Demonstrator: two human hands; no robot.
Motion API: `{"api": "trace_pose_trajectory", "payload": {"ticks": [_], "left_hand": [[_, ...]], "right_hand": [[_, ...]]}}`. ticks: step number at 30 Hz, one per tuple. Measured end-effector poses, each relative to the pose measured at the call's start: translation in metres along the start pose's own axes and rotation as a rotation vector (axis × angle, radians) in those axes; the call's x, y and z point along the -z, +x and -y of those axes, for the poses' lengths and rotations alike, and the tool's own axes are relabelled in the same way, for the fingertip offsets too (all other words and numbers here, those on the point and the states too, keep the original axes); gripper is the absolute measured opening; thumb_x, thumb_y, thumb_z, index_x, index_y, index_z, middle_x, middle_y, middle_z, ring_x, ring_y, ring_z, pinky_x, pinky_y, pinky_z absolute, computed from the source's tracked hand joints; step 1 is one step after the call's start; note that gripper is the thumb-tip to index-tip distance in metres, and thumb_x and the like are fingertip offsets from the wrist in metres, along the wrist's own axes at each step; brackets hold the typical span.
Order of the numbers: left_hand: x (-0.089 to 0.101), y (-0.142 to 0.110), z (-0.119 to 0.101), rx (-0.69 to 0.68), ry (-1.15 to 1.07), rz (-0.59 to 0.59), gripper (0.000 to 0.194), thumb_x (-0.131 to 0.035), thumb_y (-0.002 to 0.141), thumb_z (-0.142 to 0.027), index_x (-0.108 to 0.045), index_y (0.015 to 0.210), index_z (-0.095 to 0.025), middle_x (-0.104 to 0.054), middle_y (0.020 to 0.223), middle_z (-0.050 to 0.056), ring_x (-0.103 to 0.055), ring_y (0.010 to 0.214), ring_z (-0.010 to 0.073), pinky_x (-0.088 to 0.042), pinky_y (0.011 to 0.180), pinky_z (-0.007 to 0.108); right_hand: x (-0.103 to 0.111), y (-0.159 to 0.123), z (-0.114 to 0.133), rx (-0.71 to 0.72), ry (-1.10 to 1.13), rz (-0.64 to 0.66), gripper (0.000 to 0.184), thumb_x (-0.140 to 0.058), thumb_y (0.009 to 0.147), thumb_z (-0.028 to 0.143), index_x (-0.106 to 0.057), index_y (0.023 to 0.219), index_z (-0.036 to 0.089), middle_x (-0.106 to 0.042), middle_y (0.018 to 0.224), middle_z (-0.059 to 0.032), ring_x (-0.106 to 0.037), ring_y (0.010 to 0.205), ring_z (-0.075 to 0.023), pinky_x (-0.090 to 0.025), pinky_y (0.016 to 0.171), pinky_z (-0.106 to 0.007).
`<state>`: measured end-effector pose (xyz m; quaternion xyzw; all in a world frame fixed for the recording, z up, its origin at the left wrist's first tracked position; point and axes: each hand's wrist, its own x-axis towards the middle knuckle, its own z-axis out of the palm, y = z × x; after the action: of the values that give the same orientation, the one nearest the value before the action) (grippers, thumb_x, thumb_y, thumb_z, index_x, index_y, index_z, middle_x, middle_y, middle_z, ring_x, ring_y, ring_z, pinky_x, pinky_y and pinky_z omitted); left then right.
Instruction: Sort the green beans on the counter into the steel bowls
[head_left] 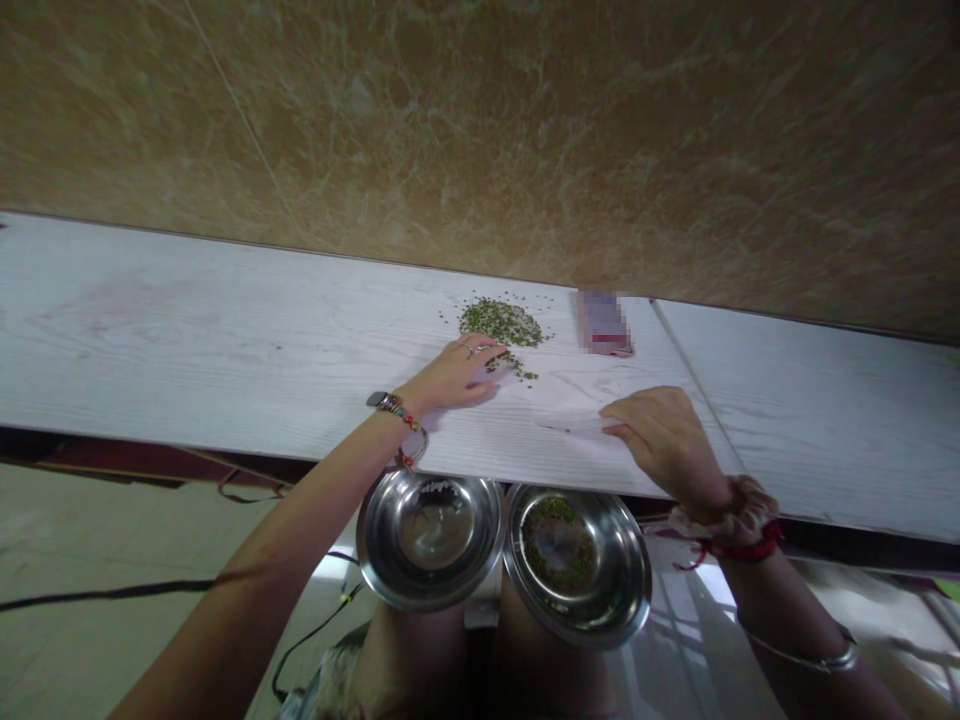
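Note:
A loose pile of small green beans (pixel 501 322), which look like mung beans, is spread on the white wood-grain tabletop (pixel 330 340). My left hand (pixel 459 372) lies low over the pile's near left edge, fingers stretched out and thumb apart, touching a few beans. To the right, my right hand (pixel 654 435) is raised a little above the table, thumb and forefinger pinched together. Something pale and thin may stick out leftward from the pinch; it is too faint to name. Green beans also lie in the right steel bowl (pixel 637 600), below the table edge.
Beside it, the left steel bowl (pixel 375 575) rests on my lap, with small pale bits or reflections inside. A phone (pixel 602 322) lies right of the pile. A brown marbled wall (pixel 480 140) bounds the table's back. Dark cables (pixel 112 592) run at lower left.

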<state>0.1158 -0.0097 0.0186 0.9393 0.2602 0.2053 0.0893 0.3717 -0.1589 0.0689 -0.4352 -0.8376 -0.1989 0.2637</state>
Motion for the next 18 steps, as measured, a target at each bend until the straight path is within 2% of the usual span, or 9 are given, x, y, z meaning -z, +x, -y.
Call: {"api": "trace_pose_trajectory", "payload": {"ticks": [4, 9, 14, 18], "left_hand": [[0.002, 0.0, -0.004, -0.098, 0.036, 0.017, 0.041, -0.051, 0.083, -0.033, -0.047, 0.122, -0.02, -0.051, 0.127, 0.012, -0.041, 0.123, 0.0262, -0.035, 0.105, 0.046], [0.003, 0.002, -0.009, -0.202, 0.083, 0.01, 0.04, -0.052, 0.084, -0.032, -0.048, 0.122, -0.02, -0.053, 0.124, 0.011, -0.044, 0.121, 0.0246, -0.038, 0.102, 0.043], [0.001, 0.002, -0.009, -0.268, 0.103, -0.046, 0.041, -0.053, 0.084, -0.031, -0.048, 0.122, -0.016, -0.056, 0.12, 0.013, -0.047, 0.118, 0.0244, -0.041, 0.099, 0.041], [0.0, 0.002, -0.007, -0.291, 0.111, -0.068, 0.039, -0.053, 0.084, -0.03, -0.049, 0.12, -0.016, -0.057, 0.118, 0.013, -0.048, 0.116, 0.0237, -0.042, 0.098, 0.04]], "right_hand": [[0.016, -0.004, 0.01, 0.037, 0.017, 0.011, 0.015, -0.049, 0.09, 0.023, -0.058, 0.079, 0.018, -0.067, 0.069, -0.001, -0.058, 0.067, -0.0143, -0.04, 0.07, -0.031], [0.036, -0.014, 0.027, -0.005, 0.07, 0.051, 0.006, -0.053, 0.088, 0.02, -0.057, 0.085, 0.018, -0.067, 0.073, -0.001, -0.058, 0.07, -0.014, -0.042, 0.07, -0.031], [0.05, -0.023, 0.046, -0.022, 0.102, 0.061, 0.006, -0.053, 0.087, 0.017, -0.058, 0.087, 0.015, -0.065, 0.073, -0.0017, -0.056, 0.07, -0.0133, -0.043, 0.068, -0.031], [0.056, -0.023, 0.052, -0.009, 0.122, 0.07, 0.005, -0.055, 0.086, 0.017, -0.058, 0.089, 0.014, -0.065, 0.073, -0.0021, -0.055, 0.07, -0.0127, -0.043, 0.068, -0.03]]}}
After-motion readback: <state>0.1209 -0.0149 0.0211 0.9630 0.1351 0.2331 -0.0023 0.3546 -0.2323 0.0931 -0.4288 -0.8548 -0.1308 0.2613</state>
